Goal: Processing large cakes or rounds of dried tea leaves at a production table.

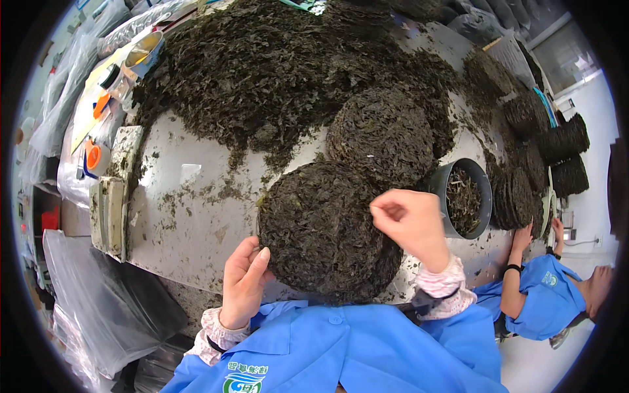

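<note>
A round, dark cake of dried seaweed [321,229] lies in front of me at the table's near edge, on what looks like a stack of similar cakes. At its lower left rim is my left hand [244,283], thumb and fingers closed on the edge. My right hand [416,223] hovers over the right rim with thumb and forefinger pinched together; whatever is between them is hidden or too small to name. Another round seaweed cake [380,134] lies just behind, touching the first. Beside my right hand stands a grey tub [488,203] holding loose seaweed scraps [462,204].
A large heap of loose seaweed [262,72] covers the far table. Stacked seaweed cakes [514,196] stand at the right, near a co-worker in blue [547,295]. A tape dispenser [97,158], a jar [113,80] and plastic bags [98,301] are at the left.
</note>
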A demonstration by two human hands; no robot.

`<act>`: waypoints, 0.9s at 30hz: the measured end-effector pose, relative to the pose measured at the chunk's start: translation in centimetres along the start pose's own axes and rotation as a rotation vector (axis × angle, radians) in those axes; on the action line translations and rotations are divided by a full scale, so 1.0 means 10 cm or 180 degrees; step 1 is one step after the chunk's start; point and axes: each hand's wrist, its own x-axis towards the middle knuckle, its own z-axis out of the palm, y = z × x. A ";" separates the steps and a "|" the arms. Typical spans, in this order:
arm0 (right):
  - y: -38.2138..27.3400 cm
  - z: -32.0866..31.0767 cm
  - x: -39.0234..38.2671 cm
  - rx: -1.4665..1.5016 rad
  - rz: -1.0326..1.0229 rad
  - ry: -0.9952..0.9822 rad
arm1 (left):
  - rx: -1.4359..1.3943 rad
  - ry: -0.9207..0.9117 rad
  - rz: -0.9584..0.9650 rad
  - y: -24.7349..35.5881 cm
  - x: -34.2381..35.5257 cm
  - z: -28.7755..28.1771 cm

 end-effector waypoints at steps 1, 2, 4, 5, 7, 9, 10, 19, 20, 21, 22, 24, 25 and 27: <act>0.12 -0.11 -0.08 0.0536 0.0284 -0.0011 | 0.0038 -0.0061 -0.0012 0.01 -0.02 0.00; 0.26 -0.20 -0.16 0.0849 0.0527 0.0251 | 0.0062 -0.0114 -0.0029 0.00 -0.02 -0.01; 0.56 -0.43 -0.36 0.1021 0.0808 0.0894 | 0.0021 -0.0089 -0.0046 0.02 -0.04 0.03; 0.75 -0.55 -0.46 0.0863 0.0842 0.1280 | 0.0006 -0.0115 -0.0077 0.03 -0.03 0.04; 1.21 -0.81 -0.71 -0.0871 0.0937 0.1829 | 0.0042 -0.0101 -0.0078 0.08 -0.05 0.09; 1.23 -0.74 -0.80 -0.1245 0.0753 0.1964 | 0.0096 -0.0075 -0.0108 0.08 -0.05 0.07; 1.25 -0.73 -0.82 -0.1643 0.0577 0.2127 | 0.0093 -0.0134 -0.0099 0.04 -0.02 0.07; 0.27 0.00 -0.51 -0.0031 -0.0093 0.0865 | -0.0008 -0.0033 0.0090 -0.02 -0.01 0.03; 0.30 0.04 -0.51 0.0003 -0.0070 0.0901 | -0.0061 -0.0049 0.0063 -0.01 -0.01 0.04; 0.30 0.05 -0.50 0.0001 -0.0075 0.0894 | -0.0116 -0.0065 0.0037 0.00 -0.01 0.05; 0.31 0.05 -0.52 -0.0030 -0.0118 0.0972 | -0.0121 -0.0060 0.0024 0.03 -0.02 0.08; 0.30 0.04 -0.56 -0.0070 -0.0152 0.1045 | -0.0359 -0.0027 -0.0075 0.11 -0.03 0.13; 0.28 0.01 -0.59 -0.0179 -0.0224 0.1165 | -0.0341 -0.0031 -0.0064 0.09 -0.05 0.02; 0.27 0.00 -0.63 -0.0313 -0.0313 0.1332 | -0.1248 0.0180 0.0886 -0.02 0.01 -0.53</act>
